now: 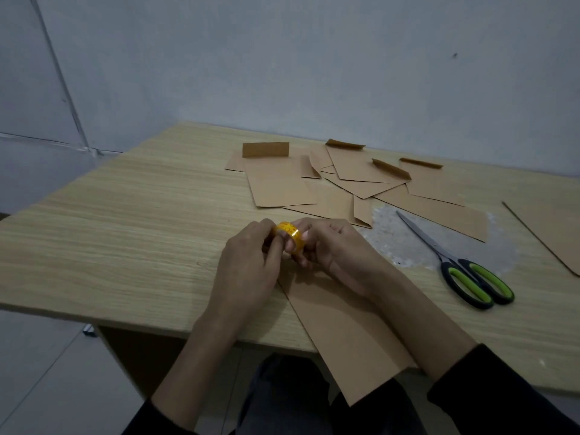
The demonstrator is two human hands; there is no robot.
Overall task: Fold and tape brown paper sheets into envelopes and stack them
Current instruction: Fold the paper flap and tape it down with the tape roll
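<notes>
A small roll of clear tape with a yellow core (290,232) is held above the table between both hands. My left hand (248,265) pinches its left side, fingers curled over the rim. My right hand (332,246) grips it from the right, with fingers through and under the roll. Beneath my forearms lies a folded brown paper sheet (342,334), its near end hanging over the table's front edge. Several folded brown envelopes (345,180) lie loosely overlapped at the back of the table.
Scissors with green-and-black handles (461,265) lie to the right of my hands, blades pointing away. Another brown sheet (555,233) sits at the right edge. The wooden table (125,240) stands against a grey wall; its left corner drops to the floor.
</notes>
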